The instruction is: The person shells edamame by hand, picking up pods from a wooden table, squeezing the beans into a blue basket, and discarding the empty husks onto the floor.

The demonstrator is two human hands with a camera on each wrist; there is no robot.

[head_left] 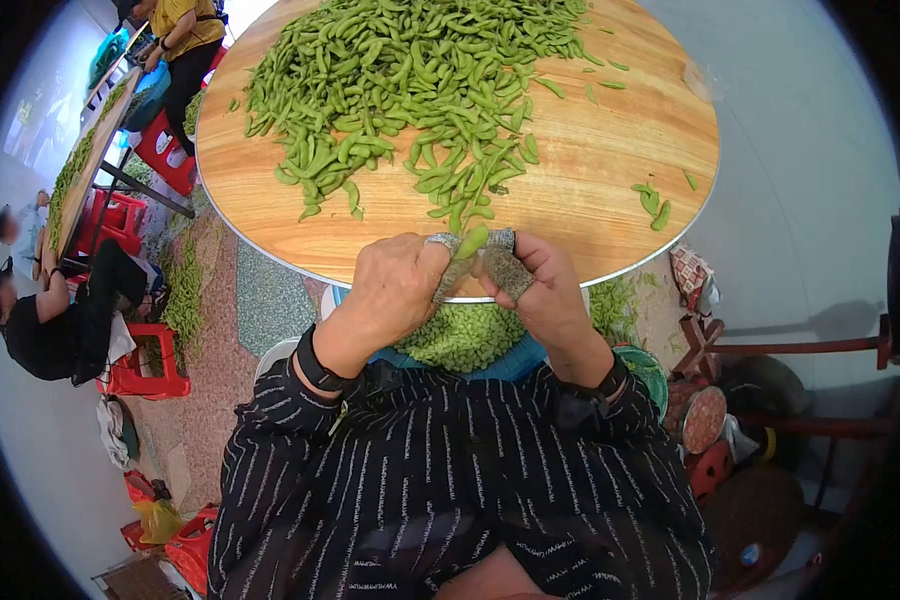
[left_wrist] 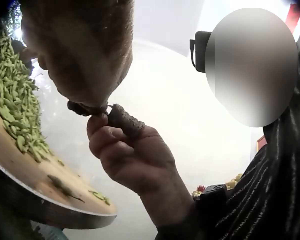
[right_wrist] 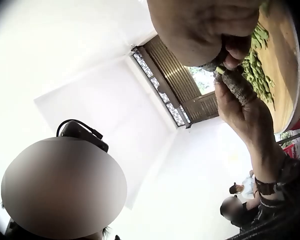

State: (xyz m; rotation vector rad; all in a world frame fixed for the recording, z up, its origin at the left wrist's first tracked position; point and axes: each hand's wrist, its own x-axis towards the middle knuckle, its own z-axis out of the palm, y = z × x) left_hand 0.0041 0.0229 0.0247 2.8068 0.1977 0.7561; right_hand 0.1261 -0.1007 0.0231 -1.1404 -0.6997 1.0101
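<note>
Over the near rim of a round wooden table (head_left: 610,170), both hands meet at one green soybean pod (head_left: 472,241). My left hand (head_left: 395,280) pinches it between thumb and fingers from the left. From the other side my right hand (head_left: 543,285) grips it with thumb and curled fingers. Grey woven finger sleeves (head_left: 508,272) cover the thumbs and some fingertips. In both wrist views the hands hide most of the pod. Just below them, shelled green beans (head_left: 460,335) fill a blue basin (head_left: 518,362) under the table edge.
A big heap of soybean pods (head_left: 400,70) covers the table's far half, with a few loose pods (head_left: 653,205) at right. A green basket (head_left: 642,378) and wooden frame (head_left: 800,347) stand at right. People sit and stand by another table (head_left: 75,185) and red stools (head_left: 145,365) at left.
</note>
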